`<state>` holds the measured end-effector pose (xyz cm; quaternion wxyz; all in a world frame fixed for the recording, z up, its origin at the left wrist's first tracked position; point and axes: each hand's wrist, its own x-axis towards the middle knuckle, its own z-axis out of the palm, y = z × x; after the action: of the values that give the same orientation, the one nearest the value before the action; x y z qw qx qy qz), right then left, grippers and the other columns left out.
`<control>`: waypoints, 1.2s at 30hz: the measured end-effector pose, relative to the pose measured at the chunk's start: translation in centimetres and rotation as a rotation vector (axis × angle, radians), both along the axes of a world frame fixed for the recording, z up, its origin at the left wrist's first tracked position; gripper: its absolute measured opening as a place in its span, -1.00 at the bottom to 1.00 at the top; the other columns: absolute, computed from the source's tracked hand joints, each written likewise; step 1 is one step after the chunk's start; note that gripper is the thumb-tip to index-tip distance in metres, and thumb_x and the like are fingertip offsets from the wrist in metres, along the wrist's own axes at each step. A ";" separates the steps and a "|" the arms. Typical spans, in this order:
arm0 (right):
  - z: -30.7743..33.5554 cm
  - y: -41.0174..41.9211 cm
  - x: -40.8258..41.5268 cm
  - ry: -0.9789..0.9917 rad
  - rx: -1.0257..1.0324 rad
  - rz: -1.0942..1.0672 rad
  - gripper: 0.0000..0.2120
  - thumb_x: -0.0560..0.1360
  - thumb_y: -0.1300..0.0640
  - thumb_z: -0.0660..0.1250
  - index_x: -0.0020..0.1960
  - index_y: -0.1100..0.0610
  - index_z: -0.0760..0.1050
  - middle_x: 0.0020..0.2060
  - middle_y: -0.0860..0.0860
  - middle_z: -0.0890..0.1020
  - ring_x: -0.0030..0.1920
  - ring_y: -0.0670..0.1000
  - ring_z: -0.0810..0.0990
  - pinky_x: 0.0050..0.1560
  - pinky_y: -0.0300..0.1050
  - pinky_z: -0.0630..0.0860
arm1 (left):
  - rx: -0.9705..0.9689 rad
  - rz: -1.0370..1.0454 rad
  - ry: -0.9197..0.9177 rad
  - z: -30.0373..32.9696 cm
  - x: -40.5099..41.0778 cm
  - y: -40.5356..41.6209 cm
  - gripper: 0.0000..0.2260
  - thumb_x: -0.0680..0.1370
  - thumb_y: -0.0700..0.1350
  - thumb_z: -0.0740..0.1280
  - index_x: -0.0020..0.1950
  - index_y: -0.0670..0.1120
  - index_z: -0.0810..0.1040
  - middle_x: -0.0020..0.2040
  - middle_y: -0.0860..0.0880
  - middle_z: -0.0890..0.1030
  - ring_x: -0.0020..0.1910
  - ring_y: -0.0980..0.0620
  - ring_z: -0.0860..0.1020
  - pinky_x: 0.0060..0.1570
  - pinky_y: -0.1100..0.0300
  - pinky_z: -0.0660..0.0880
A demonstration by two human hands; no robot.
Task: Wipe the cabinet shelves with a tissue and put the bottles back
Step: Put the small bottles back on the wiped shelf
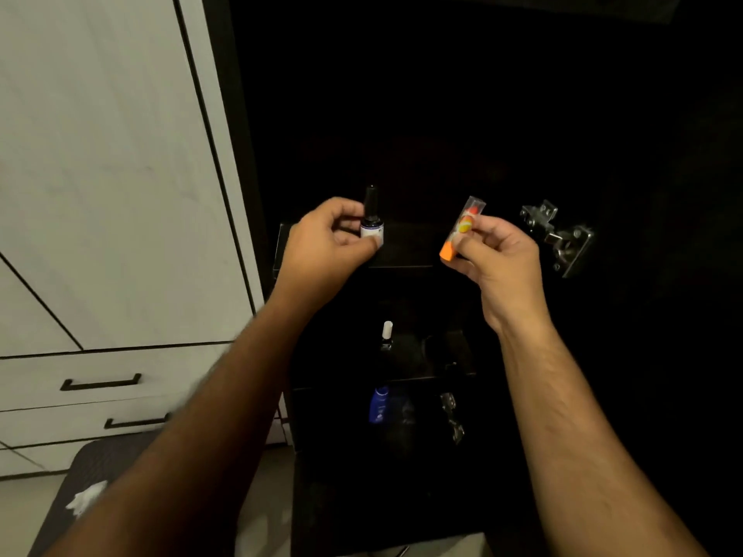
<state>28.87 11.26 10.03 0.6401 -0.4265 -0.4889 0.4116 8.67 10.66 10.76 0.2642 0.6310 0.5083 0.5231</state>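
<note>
Left hand [329,239] is pinching a small dark bottle [372,219]; right hand [498,255] is pinching an orange tube [460,231]. Risk: dark shelf [402,251] edge is hiding; misplacing could be tipping either off.

White drawers [100,396], dark mat [96,464]

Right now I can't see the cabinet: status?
Left hand grips small dark bottle. Right hand pinches orange tube. Nothing blocking shelf.

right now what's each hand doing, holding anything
Left hand: pinching a small dark bottle, upright.
Right hand: holding an orange tube, tilted.
</note>
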 end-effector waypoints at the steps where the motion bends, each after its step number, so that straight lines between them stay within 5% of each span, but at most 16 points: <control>1: 0.2 0.8 0.3 -0.015 0.013 -0.010 -0.80 0.50 0.35 0.38 0.12 0.23 0.59 -0.26 -0.06 0.63 -0.10 -0.02 0.64 0.00 0.01 0.64 | 0.008 0.017 0.022 0.3 0.2 0.5 -0.72 0.47 -0.13 0.47 0.13 0.05 0.50 -0.15 0.12 0.60 -0.28 0.27 0.60 -0.15 0.35 0.56; 10: 0.5 6.8 0.7 -0.340 0.105 -0.140 -0.83 0.45 0.32 0.42 0.02 0.17 0.63 -0.24 -0.05 0.62 -0.21 -0.15 0.58 -0.09 -0.23 0.58 | -0.054 0.186 0.293 0.6 1.5 4.2 -0.66 0.45 -0.07 0.49 0.20 0.02 0.54 -0.11 0.17 0.53 -0.20 0.24 0.49 -0.18 0.41 0.39; 16: 0.3 8.5 0.6 -0.598 0.059 -0.193 -0.86 0.46 0.19 0.46 0.00 0.04 0.64 -0.25 -0.15 0.61 -0.17 -0.19 0.60 -0.10 -0.31 0.55 | -0.099 0.245 0.365 0.3 1.6 5.5 -0.67 0.44 -0.05 0.50 0.17 -0.01 0.55 -0.07 0.14 0.54 -0.03 0.17 0.52 0.05 0.22 0.47; 36: 0.0 8.1 1.0 -0.667 0.041 -0.185 -0.86 0.46 0.21 0.46 -0.05 0.01 0.58 -0.27 -0.13 0.62 -0.26 -0.21 0.60 -0.21 -0.39 0.50 | -0.114 0.313 0.374 -0.1 2.2 6.1 -0.62 0.45 -0.03 0.48 0.25 0.04 0.52 -0.04 0.16 0.54 0.02 0.14 0.54 0.13 0.05 0.52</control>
<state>29.83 19.41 10.00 0.4878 -0.5670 -0.6389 0.1799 10.83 16.80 10.69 0.1166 0.6145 0.6685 0.4024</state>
